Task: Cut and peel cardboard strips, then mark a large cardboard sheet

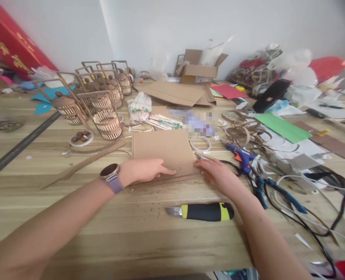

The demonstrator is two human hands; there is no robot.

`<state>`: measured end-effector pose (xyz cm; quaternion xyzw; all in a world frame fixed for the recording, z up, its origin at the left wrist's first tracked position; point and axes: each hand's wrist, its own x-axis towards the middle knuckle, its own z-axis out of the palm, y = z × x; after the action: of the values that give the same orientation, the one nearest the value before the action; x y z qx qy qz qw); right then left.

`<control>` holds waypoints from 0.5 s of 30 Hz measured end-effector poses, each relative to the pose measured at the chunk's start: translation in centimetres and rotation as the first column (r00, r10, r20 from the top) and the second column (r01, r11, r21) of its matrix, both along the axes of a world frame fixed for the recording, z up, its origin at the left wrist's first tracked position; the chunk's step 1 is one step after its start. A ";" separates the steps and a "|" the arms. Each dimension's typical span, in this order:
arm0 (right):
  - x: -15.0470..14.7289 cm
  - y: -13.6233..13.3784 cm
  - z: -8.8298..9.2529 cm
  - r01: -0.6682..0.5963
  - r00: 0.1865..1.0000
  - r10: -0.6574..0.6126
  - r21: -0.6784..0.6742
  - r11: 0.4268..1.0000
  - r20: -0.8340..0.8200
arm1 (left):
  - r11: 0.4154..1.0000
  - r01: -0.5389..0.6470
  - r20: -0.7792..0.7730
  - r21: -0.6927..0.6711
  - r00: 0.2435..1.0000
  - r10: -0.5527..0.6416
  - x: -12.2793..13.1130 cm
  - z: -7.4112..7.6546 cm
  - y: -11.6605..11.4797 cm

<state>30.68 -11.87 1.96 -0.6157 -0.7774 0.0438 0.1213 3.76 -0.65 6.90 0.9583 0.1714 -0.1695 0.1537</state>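
1. Right now we seem to be steadying and lining up the cardboard sheet, which lies flat on the table in the middle, under both hands
2. Along its near edge we see a narrow strip; whether it is cut free or joined, we cannot tell
3. As we judge it, any next move from this hold calls for light, even pressure, so that sheet and strip do not slip apart
4. Our left hand comes in from the near left, palm down, index finger stretched to the right over the sheet; the other fingers are tucked under, and we cannot tell whether they grip
5. Our right hand reaches in from the near right, wrist bent, fingertips close together at the sheet's near right corner; whether they pinch it, we cannot tell
6. Nearer us, the utility knife lies untouched, its blade pointing left
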 end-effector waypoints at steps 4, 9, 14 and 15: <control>-0.3 -0.1 0.2 -0.003 1.000 0.002 -0.004 1.000 -0.026 | 1.000 -0.011 -0.040 -0.027 0.999 0.010 2.5 0.3 0.1; 0.6 -0.2 0.8 0.009 0.984 -0.006 0.021 1.000 -0.178 | 0.999 -0.029 -0.116 -0.024 0.993 0.026 3.5 1.0 -0.2; 3.3 -0.5 1.7 0.431 0.897 -0.404 0.154 0.889 -0.180 | 0.999 -0.035 -0.115 -0.019 0.993 0.033 3.4 1.0 -0.2; 3.9 -0.6 1.8 0.485 0.873 -0.466 0.164 0.859 -0.143 | 0.999 -0.033 -0.116 -0.021 0.993 0.030 3.4 0.9 -0.1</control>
<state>34.55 -12.45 3.73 -0.7707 -0.5949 -0.0337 0.2259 7.13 -0.77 7.79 0.9422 0.1932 -0.2241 0.1574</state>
